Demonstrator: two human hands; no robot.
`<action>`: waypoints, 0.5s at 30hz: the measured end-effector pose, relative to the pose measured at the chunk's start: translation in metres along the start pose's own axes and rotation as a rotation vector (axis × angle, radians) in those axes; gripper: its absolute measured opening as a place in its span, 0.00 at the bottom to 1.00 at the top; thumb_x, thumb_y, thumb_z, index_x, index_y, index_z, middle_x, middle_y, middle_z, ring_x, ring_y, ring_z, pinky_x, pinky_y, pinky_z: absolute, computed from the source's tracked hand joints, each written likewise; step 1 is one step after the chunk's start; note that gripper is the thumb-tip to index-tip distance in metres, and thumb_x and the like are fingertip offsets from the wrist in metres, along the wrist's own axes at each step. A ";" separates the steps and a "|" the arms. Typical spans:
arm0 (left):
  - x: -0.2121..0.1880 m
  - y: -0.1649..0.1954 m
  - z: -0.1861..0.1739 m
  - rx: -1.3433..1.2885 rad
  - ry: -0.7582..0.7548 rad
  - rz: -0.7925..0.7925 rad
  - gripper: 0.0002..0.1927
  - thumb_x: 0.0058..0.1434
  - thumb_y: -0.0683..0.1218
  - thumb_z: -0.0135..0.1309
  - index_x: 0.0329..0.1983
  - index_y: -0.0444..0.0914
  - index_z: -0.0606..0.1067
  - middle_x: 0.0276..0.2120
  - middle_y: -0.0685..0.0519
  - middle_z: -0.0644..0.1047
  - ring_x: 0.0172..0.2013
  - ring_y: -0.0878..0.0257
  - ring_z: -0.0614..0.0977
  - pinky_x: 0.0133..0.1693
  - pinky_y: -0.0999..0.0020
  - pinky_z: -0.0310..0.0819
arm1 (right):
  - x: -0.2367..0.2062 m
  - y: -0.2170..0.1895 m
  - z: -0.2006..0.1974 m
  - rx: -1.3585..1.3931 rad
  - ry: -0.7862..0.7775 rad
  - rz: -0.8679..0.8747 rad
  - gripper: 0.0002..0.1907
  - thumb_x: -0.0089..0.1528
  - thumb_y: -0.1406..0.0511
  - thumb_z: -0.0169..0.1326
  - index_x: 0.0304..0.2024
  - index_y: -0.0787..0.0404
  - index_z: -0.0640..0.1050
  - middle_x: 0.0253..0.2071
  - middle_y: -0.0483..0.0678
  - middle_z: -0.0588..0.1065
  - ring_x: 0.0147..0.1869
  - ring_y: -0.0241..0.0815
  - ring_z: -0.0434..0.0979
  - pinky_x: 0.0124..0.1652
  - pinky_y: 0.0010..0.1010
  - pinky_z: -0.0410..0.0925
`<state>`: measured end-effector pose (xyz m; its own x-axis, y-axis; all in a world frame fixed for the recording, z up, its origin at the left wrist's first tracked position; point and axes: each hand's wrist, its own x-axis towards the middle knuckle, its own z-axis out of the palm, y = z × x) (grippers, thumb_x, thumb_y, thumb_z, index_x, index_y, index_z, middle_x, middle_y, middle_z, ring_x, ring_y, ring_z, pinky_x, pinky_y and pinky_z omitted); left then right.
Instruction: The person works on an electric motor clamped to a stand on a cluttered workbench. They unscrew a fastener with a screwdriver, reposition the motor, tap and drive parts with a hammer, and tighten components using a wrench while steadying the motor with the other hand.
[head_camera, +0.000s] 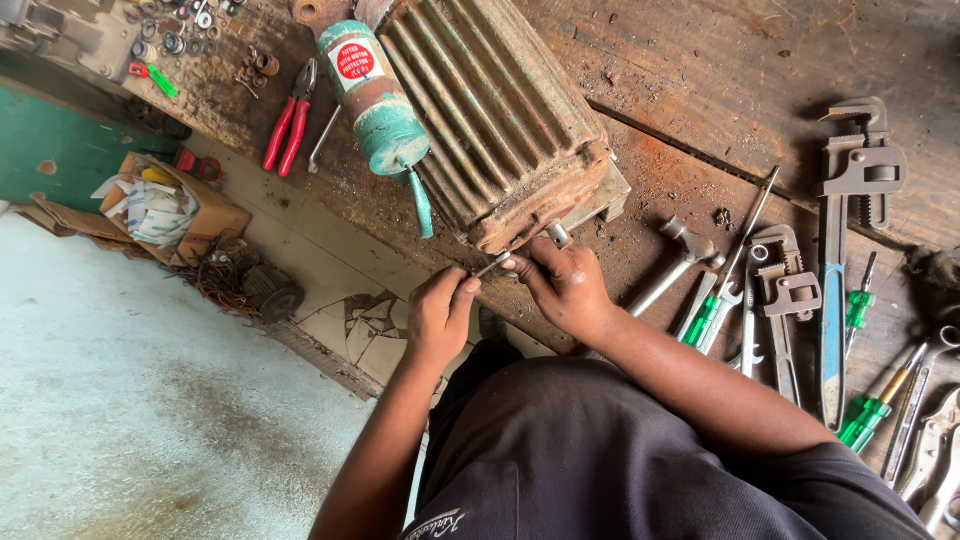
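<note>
A rusty finned motor housing (500, 120) lies on a worn wooden workbench (700, 60). At its near corner, by a bolt (558, 235) on the foot, both my hands hold a thin metal tool (490, 266). My left hand (440, 312) pinches its outer end between thumb and fingers. My right hand (565, 285) grips the end nearest the motor, fingertips at the foot. What the tool's tip engages is hidden by my fingers.
A green labelled cylinder (375, 95) and red pliers (285, 125) lie left of the motor. To the right are a hammer (680, 260), two pipe wrenches (850, 200) (785, 300), spanners and green screwdrivers (705, 320). On the floor below stands a cardboard box (165, 205).
</note>
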<state>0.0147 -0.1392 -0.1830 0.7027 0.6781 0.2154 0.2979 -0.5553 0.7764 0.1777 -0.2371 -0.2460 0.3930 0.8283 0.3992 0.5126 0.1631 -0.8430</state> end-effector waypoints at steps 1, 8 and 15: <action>-0.001 -0.001 -0.002 0.030 0.003 0.010 0.14 0.72 0.49 0.49 0.34 0.35 0.71 0.26 0.46 0.73 0.28 0.48 0.77 0.31 0.56 0.68 | 0.001 0.000 0.000 0.008 -0.007 0.008 0.08 0.64 0.65 0.63 0.38 0.63 0.79 0.25 0.53 0.75 0.27 0.52 0.77 0.28 0.40 0.68; -0.004 -0.005 0.004 0.008 0.052 -0.015 0.14 0.71 0.48 0.49 0.33 0.35 0.69 0.24 0.46 0.72 0.25 0.49 0.76 0.29 0.55 0.67 | 0.006 -0.004 -0.002 -0.045 -0.026 0.038 0.10 0.62 0.63 0.65 0.36 0.64 0.79 0.22 0.54 0.73 0.23 0.52 0.75 0.24 0.40 0.65; -0.005 -0.006 0.006 0.015 0.054 -0.004 0.14 0.72 0.48 0.49 0.34 0.34 0.69 0.26 0.44 0.72 0.27 0.47 0.75 0.31 0.54 0.66 | 0.007 -0.003 -0.009 -0.018 -0.078 0.017 0.11 0.63 0.65 0.64 0.33 0.65 0.76 0.21 0.54 0.72 0.22 0.52 0.74 0.24 0.41 0.64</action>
<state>0.0131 -0.1424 -0.1918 0.6657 0.7049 0.2447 0.3100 -0.5595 0.7687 0.1861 -0.2372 -0.2376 0.3418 0.8701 0.3552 0.5204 0.1394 -0.8424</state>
